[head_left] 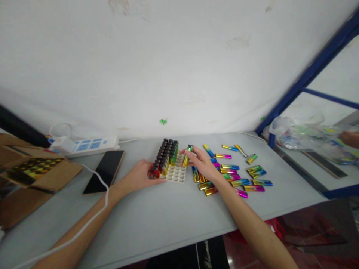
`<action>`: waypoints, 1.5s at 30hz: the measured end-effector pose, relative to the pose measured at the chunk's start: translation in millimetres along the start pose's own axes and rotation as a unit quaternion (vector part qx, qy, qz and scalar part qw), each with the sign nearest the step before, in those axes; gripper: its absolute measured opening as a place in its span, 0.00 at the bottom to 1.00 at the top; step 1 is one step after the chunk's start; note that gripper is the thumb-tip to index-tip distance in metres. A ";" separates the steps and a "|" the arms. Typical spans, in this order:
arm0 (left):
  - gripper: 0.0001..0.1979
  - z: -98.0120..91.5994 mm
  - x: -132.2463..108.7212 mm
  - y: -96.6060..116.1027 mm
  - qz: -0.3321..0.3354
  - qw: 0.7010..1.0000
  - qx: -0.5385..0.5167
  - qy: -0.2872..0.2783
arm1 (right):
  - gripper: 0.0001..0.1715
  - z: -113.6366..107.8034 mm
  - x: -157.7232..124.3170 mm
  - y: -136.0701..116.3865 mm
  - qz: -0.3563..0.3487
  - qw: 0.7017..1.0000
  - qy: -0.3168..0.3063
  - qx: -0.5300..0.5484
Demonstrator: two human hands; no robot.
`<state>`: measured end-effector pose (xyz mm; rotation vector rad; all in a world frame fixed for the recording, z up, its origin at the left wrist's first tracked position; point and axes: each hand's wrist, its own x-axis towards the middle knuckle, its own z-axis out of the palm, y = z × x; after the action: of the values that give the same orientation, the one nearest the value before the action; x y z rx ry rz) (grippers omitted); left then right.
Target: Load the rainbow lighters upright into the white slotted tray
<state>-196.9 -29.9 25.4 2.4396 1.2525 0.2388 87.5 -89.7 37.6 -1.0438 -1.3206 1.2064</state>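
Note:
A white tray (176,175) with rows of round-cornered holes sits on the grey table. Upright lighters (165,153) with black tops fill its left part, their bodies red, yellow and green. My left hand (142,174) is closed around the tray's near left corner, thumb along the front edge, against the red lighters there. Between the thumb and fingers of my right hand (202,161) is a shiny yellow-green lighter (186,159), upright and slightly tilted over the tray's right side. Loose metallic rainbow-coloured lighter sleeves (230,175) lie scattered right of the tray, some partly under my right hand.
A black phone (105,172) and a white power strip (94,145) lie at left, beside an open cardboard box (64,173) of similar pieces. A white cable (105,201) crosses my left forearm. Right of the blue frame (297,87) are plastic bags (297,132) and another person's hand (350,138).

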 end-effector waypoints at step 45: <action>0.28 0.7 -1.5 2.6 -0.002 1.000 0.015 0.000 | 0.29 18.1 -8.7 15.3 -0.128 0.938 0.076 -0.312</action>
<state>-195.7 -32.6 25.8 2.4625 1.2689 0.2201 69.8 -98.4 21.8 -1.3198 -1.7018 0.4963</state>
